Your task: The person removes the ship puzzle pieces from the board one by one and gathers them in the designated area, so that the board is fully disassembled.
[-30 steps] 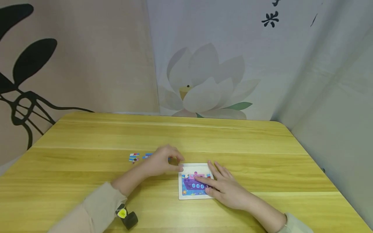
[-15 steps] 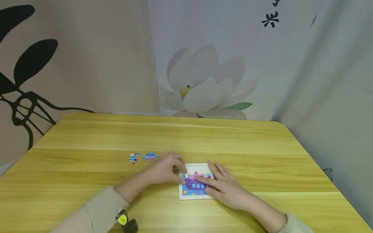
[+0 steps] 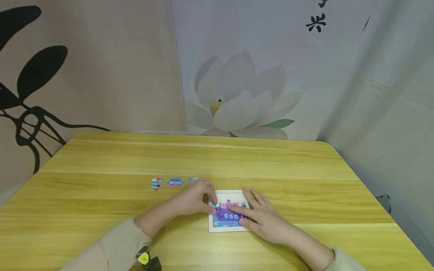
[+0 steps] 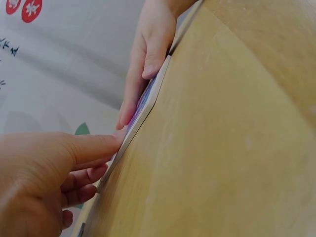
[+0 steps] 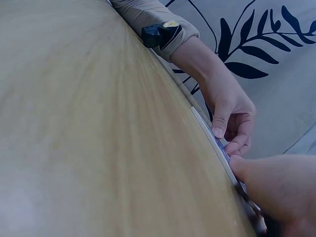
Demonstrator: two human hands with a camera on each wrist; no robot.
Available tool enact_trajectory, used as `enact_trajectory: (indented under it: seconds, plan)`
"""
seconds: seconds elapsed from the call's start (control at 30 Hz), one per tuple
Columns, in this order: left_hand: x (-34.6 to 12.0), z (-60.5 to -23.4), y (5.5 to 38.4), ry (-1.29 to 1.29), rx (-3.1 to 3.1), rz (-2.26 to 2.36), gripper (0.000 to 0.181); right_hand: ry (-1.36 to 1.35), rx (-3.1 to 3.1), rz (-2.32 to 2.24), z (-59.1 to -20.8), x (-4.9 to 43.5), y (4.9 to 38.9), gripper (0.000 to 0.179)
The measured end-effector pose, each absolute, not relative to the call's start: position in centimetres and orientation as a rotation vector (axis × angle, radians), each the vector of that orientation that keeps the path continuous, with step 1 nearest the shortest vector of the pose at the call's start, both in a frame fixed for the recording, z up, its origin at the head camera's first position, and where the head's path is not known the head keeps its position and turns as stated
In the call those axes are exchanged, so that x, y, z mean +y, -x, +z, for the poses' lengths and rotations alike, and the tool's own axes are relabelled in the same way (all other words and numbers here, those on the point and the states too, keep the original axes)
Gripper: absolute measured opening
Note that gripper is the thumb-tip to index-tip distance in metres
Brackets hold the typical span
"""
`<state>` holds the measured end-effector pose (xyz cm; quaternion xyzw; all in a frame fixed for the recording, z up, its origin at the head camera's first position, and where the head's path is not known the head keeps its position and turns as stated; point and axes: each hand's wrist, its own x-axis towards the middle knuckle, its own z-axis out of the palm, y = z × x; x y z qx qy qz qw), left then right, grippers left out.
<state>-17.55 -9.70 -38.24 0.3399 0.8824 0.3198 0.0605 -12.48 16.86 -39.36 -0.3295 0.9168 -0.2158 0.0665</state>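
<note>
A small jigsaw puzzle (image 3: 225,224) lies in a white frame tray (image 3: 229,230) on the table, showing a purple boat with round windows; bare white backing shows along its top. My left hand (image 3: 193,197) has its thumb and bent fingertips at the puzzle's upper left side. In the right wrist view, the left hand (image 5: 229,108) pinches toward the puzzle's edge, its thumb on the near side. My right hand (image 3: 264,220) rests on the right side with fingers spread, covering part of the picture; the left wrist view shows that right hand (image 4: 153,44) lying over the tray.
Beyond my left forearm lie loose puzzle pieces in a row: a striped one (image 3: 157,183), a blue and pink one (image 3: 175,182), and a blue one (image 3: 193,178) partly hidden by the left hand. A curtain (image 3: 135,75) hangs behind the wooden table (image 3: 291,169).
My left hand has come down and slightly right, from the tray's top left corner onto its left side, uncovering more of the loose pieces. The right hand has stayed put.
</note>
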Motion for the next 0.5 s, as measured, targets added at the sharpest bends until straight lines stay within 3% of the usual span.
enact_trajectory:
  seconds: [0.5]
  plan:
    - [-9.37, -37.73, 17.26, -0.952, 2.61, 1.073, 0.018, 0.976, 2.756, -0.641, -39.01, 16.85, 12.41, 0.041]
